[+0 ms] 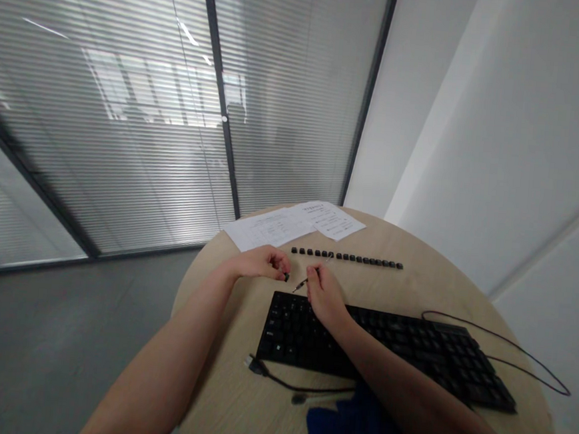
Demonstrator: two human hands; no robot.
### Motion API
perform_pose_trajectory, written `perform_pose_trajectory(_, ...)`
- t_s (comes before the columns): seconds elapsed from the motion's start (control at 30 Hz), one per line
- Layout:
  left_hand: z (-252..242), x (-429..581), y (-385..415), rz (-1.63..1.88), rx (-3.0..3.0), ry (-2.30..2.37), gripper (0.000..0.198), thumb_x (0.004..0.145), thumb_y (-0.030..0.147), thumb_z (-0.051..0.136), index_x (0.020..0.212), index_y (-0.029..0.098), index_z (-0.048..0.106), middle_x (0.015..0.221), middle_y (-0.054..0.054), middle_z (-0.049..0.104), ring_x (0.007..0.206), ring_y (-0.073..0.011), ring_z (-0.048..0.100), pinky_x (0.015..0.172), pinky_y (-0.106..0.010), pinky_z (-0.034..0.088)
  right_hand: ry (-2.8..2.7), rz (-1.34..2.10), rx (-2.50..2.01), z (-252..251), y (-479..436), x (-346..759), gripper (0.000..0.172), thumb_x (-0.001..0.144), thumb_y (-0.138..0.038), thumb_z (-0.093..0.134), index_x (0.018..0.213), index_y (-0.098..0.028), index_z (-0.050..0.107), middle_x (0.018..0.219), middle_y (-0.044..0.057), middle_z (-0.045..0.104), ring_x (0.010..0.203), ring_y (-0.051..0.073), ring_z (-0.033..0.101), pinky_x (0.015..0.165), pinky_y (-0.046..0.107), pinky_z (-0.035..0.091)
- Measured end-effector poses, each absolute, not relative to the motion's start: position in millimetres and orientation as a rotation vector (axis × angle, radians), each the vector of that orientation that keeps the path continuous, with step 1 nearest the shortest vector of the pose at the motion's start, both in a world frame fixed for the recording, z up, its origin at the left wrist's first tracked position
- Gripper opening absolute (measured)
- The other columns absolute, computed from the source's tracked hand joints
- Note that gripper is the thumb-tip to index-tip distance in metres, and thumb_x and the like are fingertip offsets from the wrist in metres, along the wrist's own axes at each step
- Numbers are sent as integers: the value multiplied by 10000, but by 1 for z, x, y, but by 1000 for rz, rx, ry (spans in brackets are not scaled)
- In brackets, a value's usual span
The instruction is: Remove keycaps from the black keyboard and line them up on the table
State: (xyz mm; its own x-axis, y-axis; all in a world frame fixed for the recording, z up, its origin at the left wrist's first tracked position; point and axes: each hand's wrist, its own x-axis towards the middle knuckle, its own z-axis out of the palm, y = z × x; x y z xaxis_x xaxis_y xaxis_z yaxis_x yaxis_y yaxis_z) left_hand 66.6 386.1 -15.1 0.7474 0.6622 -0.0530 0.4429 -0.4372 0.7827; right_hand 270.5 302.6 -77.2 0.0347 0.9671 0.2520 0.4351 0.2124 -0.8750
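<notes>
Near the keyboard's upper left corner, my left hand (264,262) pinches a small black keycap (286,277) just above the table. My right hand (324,292) grips a thin, pen-like tool (300,285), its tip pointing down and left toward the keycap. Beneath my right wrist lies the black keyboard (385,328), partly hidden by my forearm. Beyond both hands, a row of several black keycaps (366,260) runs across the table.
Two printed sheets (273,228) lie at the far edge of the round wooden table (235,400). A USB plug and cable (258,365) rest before the keyboard. Blue cloth (353,426) shows at the bottom. A thin cable (524,350) curves at the right.
</notes>
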Motion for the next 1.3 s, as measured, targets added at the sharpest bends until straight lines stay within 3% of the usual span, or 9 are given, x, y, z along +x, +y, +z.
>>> perform_pose_trajectory(0.17,-33,62,406,774,2242,1217,252,770,354,699,941,173,735,883,-41,726,834,-196,611,803,-318,467,-1551,727,-1332,-79,304,270,303,1028,-464,346,964,-222,517,628,-17,536,630,192,579,592,287,434)
perform_pose_trajectory(0.27,-47,67,416,838,2367,1414,213,781,299,695,970,219,754,1024,-48,749,1019,-252,614,965,-365,437,-1572,709,-1328,-76,302,269,300,1025,-464,345,953,-228,516,629,-16,531,633,194,574,599,291,426)
perform_pose_trajectory(0.37,-57,72,423,832,2436,1470,236,808,286,679,1022,229,760,1052,-52,755,1066,-267,606,1024,-374,405,-1592,680,-1329,-73,300,269,271,1012,-443,377,932,-226,520,630,-15,531,634,194,569,616,294,416)
perform_pose_trajectory(0.73,-74,76,432,674,2603,1502,295,845,304,659,1116,242,757,1030,-61,759,1038,-273,596,1043,-420,369,-1585,728,-1310,-73,299,269,266,1003,-451,375,962,-227,513,647,-16,527,634,190,558,607,288,416)
perform_pose_trajectory(1.03,-83,74,438,701,2687,1547,286,850,301,666,1121,277,756,1005,-33,767,1011,-267,627,974,-402,445,-1575,639,-1316,-76,301,269,285,1003,-445,388,938,-216,545,665,-9,553,672,186,580,628,285,420)
perform_pose_trajectory(1.3,-80,66,438,675,2657,1559,355,833,298,694,1184,260,726,1184,-42,736,1117,-276,616,1029,-408,430,-1576,661,-1302,-79,302,270,282,1004,-452,390,942,-221,540,653,-11,554,656,186,580,603,283,410)
